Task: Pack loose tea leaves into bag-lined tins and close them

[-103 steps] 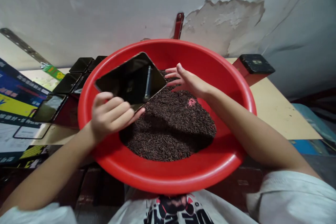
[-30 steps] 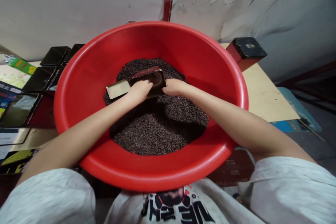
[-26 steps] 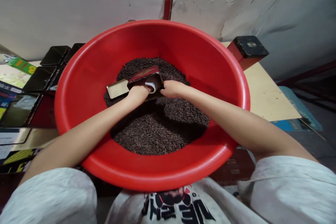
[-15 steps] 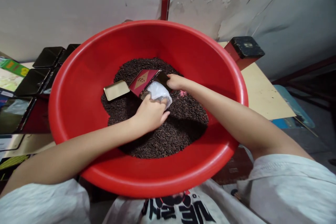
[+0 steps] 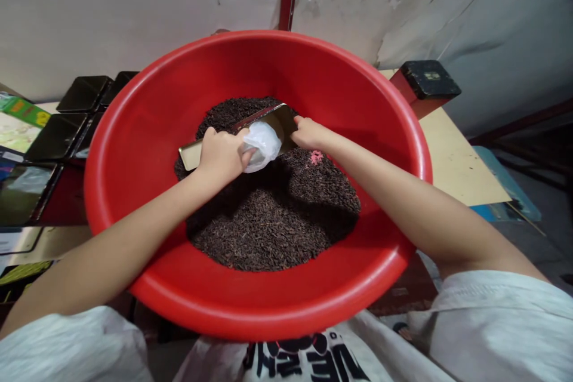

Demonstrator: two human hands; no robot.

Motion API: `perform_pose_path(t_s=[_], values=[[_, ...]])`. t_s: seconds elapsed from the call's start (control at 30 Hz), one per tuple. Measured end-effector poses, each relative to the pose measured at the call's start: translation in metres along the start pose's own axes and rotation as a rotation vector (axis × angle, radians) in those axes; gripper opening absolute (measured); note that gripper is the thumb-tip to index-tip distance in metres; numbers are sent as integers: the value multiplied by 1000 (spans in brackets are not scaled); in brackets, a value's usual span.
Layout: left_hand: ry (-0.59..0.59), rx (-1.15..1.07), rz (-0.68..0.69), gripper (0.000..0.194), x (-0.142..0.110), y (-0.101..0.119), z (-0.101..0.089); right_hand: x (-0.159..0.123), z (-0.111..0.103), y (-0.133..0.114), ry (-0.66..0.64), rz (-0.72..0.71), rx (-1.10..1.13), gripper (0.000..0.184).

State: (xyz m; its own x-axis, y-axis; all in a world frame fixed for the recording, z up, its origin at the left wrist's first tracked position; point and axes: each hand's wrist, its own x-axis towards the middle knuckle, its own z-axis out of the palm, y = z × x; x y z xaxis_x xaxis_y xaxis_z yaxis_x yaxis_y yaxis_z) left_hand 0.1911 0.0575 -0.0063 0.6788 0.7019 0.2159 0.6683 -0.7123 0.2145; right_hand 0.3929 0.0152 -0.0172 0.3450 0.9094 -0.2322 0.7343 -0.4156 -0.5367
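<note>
A dark mound of what looks like loose tea (image 5: pixel 268 221) lies in a large red basin (image 5: pixel 134 131). Above it, a tin (image 5: pixel 286 119) is tilted with its open mouth toward me. A white plastic bag (image 5: pixel 265 138) bulges from that mouth. My left hand (image 5: pixel 221 154) is closed on the bag at the tin's left edge; its fingers partly hide the bag and the tin. On the right side, my right hand (image 5: pixel 308 133) grips the tin by its rim. A pale gold tin lid (image 5: pixel 190 155) rests on the tea, partly covered by my left hand.
Several dark open tins (image 5: pixel 56 137) stand left of the basin, one with a plastic bag inside. A red tin with a black top (image 5: pixel 427 83) stands at the back right on a pale board (image 5: pixel 465 161). A pink scrap (image 5: pixel 316 157) lies on the tea.
The tin has turned, so its printed side no longer shows and its inside does. My left hand has moved up and left with the bag; my right hand stays on the tin.
</note>
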Motion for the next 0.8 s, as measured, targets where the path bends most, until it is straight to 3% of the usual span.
perform_pose_path(t_s=[0.1, 0.2, 0.3, 0.43, 0.53, 0.63, 0.8], values=[[65, 7, 101, 18, 4, -7, 8, -16, -2, -13, 181, -97, -1, 47], [69, -4, 140, 15, 5, -6, 10, -37, -2, -31, 316, -355, 78, 35], [73, -133, 143, 12, 4, -5, 10, -48, 0, -40, 213, -461, 97, 31], [146, -274, 84, 21, 2, -6, 13, -48, -2, -37, 21, -323, 77, 28], [243, -402, 46, 31, 3, -7, 18, -47, -12, -35, 30, -295, 119, 20], [334, -618, -100, 38, 7, -8, 24, -45, -23, -31, 142, -295, 166, 12], [396, -1043, -530, 37, 12, -4, 30, -23, -31, -16, 275, -226, 231, 17]])
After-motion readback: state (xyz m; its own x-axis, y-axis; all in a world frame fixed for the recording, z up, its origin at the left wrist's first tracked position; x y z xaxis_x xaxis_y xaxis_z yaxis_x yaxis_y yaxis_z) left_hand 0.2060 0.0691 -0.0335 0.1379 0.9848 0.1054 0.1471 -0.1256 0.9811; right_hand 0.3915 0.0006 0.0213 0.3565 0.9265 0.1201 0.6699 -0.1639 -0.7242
